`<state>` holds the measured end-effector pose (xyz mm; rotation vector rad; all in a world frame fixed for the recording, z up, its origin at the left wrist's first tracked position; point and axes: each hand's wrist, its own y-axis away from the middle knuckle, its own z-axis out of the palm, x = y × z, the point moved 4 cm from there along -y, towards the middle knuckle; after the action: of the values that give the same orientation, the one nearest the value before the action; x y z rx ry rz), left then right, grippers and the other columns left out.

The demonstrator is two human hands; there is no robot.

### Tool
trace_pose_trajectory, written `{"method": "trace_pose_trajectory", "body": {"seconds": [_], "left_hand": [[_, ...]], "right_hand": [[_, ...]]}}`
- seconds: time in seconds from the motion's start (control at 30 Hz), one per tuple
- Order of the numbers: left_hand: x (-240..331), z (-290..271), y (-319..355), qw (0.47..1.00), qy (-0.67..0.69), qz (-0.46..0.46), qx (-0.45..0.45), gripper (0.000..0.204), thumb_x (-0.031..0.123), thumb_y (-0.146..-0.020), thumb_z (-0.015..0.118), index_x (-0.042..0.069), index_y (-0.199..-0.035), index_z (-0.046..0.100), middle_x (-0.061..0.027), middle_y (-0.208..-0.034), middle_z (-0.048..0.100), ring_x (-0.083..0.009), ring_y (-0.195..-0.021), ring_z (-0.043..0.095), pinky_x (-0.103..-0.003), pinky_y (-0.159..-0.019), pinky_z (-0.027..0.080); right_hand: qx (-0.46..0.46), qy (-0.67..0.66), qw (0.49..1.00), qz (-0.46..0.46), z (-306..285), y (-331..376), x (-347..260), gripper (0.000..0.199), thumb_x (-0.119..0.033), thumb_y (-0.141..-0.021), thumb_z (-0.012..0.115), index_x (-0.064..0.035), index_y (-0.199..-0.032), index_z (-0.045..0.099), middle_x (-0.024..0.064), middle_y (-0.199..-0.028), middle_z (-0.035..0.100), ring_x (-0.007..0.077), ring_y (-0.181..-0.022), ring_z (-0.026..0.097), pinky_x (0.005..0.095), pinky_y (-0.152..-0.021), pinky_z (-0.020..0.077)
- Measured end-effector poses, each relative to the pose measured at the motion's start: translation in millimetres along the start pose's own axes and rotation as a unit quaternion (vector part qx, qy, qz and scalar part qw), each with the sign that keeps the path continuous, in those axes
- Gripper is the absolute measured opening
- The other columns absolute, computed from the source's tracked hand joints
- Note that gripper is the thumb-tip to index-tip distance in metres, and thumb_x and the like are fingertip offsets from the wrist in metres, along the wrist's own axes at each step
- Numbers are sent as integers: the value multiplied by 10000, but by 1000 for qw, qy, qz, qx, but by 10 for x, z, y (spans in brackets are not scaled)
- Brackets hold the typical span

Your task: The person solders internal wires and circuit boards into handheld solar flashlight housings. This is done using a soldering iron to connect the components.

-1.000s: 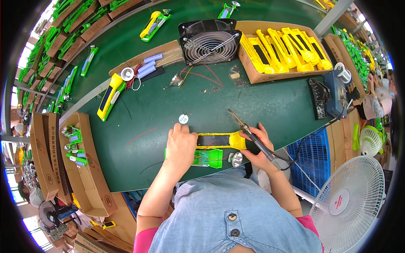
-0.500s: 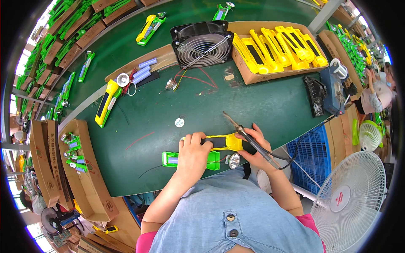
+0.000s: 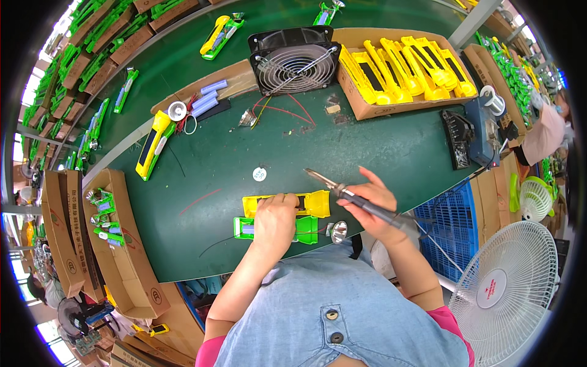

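We take the green half-shell [image 3: 309,229] as our landmark; it lies on the green bench [image 3: 397,153] with its inside up. The yellow half-shell [image 3: 316,202] lies just beyond its far edge; whether the two edges touch, we cannot tell. Our left hand [image 3: 275,223] reaches across the green half-shell, fingers curled closely over the yellow half-shell's middle and gripping it, though the underside of that grip is hidden. Our right hand [image 3: 374,205], right of and beyond the green half-shell, closes thumb and fingers around the soldering iron [image 3: 370,207], with one finger spread free and the metal tip touching nothing.

As for progress, a blue cell [image 3: 247,229] already sits in the left end of the green half-shell. The reflector [image 3: 339,231] lies outside its right end, unseated, and a black wire [image 3: 214,246] trails loose from its left. The two halves are apart, so we judge this piece unfinished, with the closing not yet done. Whether every wire joint is made, we cannot tell, since our left hand covers the middle.
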<state>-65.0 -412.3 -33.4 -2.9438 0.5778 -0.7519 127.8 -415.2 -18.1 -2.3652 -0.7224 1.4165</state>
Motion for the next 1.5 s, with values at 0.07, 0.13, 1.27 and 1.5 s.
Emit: {"method": "trace_pose_trajectory", "body": {"seconds": [0.07, 0.13, 1.27, 1.5], "left_hand": [[-22, 17, -11, 1000, 11, -13, -10, 46, 23, -695, 560, 51, -693, 596, -101, -684, 550, -283, -662, 558, -380, -623, 433], [-6, 29, -24, 999, -23, 9, -26, 43, 38, -714, 555, 51, -682, 581, -101, -666, 546, -277, -653, 560, -381, -613, 432], [6, 85, -81, 993, -98, -6, -67, 36, 79, -714, 578, 66, -682, 588, -106, -662, 552, -275, -654, 578, -385, -627, 439], [27, 80, -95, 993, -100, 1, -59, 39, 84, -709, 584, 59, -679, 590, -111, -660, 557, -279, -642, 583, -390, -611, 452]], "right_hand": [[27, -2, 1000, 4, -75, 9, -6, 186, -55, -708, 696, -18, -867, 609, 87, -746, 656, 229, -755, 633, 434, -889, 427], [76, -213, 959, 168, -93, 134, 187, 163, -38, -741, 667, 10, -883, 603, 88, -775, 640, 186, -687, 626, 383, -773, 499], [76, -145, 977, 135, 53, 285, 95, 157, 10, -784, 591, 53, -931, 559, 148, -892, 592, 168, -663, 617, 249, -571, 527], [17, -59, 989, 131, 395, 454, -139, 490, -58, -726, 682, 7, -1156, 458, 142, -1008, 603, 269, -979, 585, 434, -928, 412]]}}
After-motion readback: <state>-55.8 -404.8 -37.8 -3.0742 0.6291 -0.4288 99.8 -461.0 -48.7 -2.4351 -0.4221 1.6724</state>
